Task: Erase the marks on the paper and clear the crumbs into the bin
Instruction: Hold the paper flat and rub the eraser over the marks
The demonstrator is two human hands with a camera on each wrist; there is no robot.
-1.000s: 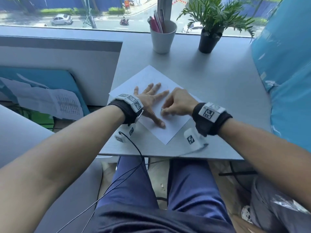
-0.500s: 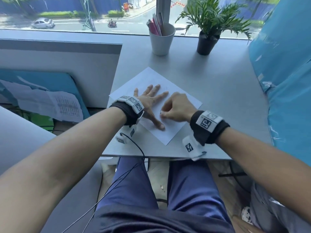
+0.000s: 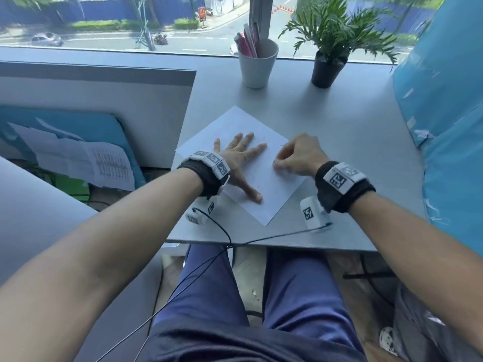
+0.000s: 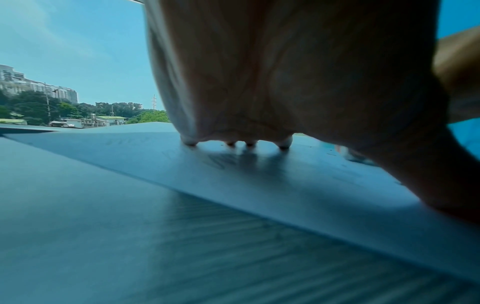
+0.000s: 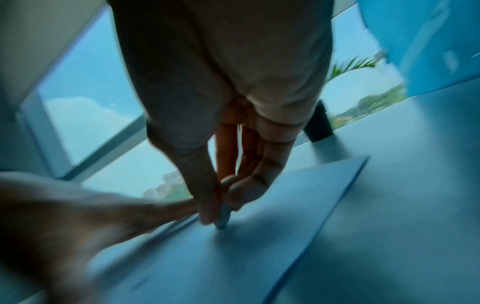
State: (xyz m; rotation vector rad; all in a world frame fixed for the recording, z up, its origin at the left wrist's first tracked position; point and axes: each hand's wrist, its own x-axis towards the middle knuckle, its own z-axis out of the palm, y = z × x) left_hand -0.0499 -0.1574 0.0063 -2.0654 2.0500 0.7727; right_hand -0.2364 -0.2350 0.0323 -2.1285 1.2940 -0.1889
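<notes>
I see thin white paper, matt and smooth, on a grey desk with faint wood-grain laminate; my wrist straps look like black cloth.

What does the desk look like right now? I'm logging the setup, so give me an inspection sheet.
Surface: grey desk, by a window.
Job's things: paper lying flat at an angle; small eraser tip on it; bin not seen.
Clutter: cup of pens, potted plant at the back.
Hands: left hand spread flat on paper; right hand pinches eraser.
Cables: black wires over the desk's near edge.
Surroundings: blue cushion at right.
</notes>
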